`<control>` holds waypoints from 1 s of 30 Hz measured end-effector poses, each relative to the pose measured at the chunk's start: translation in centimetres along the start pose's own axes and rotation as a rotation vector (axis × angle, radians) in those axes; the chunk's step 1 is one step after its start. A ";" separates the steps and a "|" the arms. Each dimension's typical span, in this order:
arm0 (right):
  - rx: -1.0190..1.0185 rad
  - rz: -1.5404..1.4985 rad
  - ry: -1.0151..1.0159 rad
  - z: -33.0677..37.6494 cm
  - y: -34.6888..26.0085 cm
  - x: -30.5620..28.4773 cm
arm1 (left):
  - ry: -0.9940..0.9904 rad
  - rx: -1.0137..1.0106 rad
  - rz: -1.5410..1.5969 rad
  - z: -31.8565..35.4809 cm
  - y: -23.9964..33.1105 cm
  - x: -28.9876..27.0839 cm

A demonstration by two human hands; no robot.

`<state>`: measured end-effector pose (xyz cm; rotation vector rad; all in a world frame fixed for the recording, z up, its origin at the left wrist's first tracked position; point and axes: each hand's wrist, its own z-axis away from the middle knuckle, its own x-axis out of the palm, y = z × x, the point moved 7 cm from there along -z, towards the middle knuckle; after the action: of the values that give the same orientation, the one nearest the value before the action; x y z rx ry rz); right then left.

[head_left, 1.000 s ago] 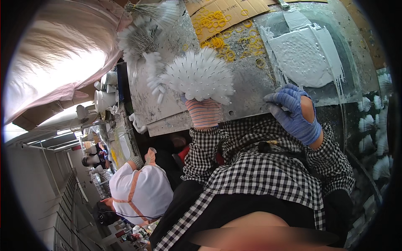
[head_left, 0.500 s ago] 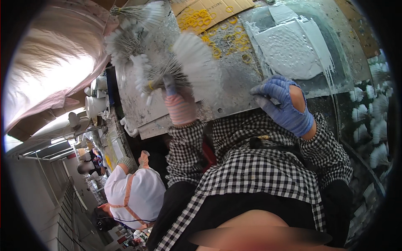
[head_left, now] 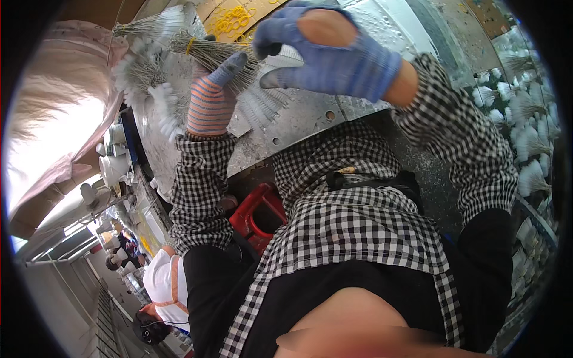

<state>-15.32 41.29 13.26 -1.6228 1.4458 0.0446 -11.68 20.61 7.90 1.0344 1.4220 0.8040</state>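
Observation:
My left hand (head_left: 212,101), in an orange-and-grey striped glove with grey fingertips, is closed round a bundle of thin wire-stemmed brushes (head_left: 203,52). A yellow rubber band (head_left: 190,46) circles the stems near their left end. White bristle heads (head_left: 262,106) fan out to the right, over the metal-topped table (head_left: 304,128). My right hand (head_left: 334,53), in a blue glove with a hole at the back, hovers by the bristle heads. Its thumb and fingers are apart and curved, with nothing seen between them. It partly hides the bristles.
Yellow rubber bands (head_left: 230,22) lie on cardboard at the back. More brushes (head_left: 140,71) are heaped at the table's left. A white-coated slab (head_left: 400,27) is partly behind my right hand. Brushes (head_left: 534,146) stand at far right. A red stool (head_left: 262,215) is below; a person (head_left: 164,283) works at left.
My left hand has lifted the brush bundle and turned it, so the bristles point right and down. The right hand has moved from the table edge up and left to the bundle.

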 end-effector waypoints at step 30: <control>-0.095 0.631 -0.233 0.8 2.4 6.0 | -0.139 -0.324 0.592 -2.0 -2.7 2.1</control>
<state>-14.98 37.52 7.89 -1.1282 1.7292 0.6472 -13.98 21.66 4.83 1.2402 0.8273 1.3111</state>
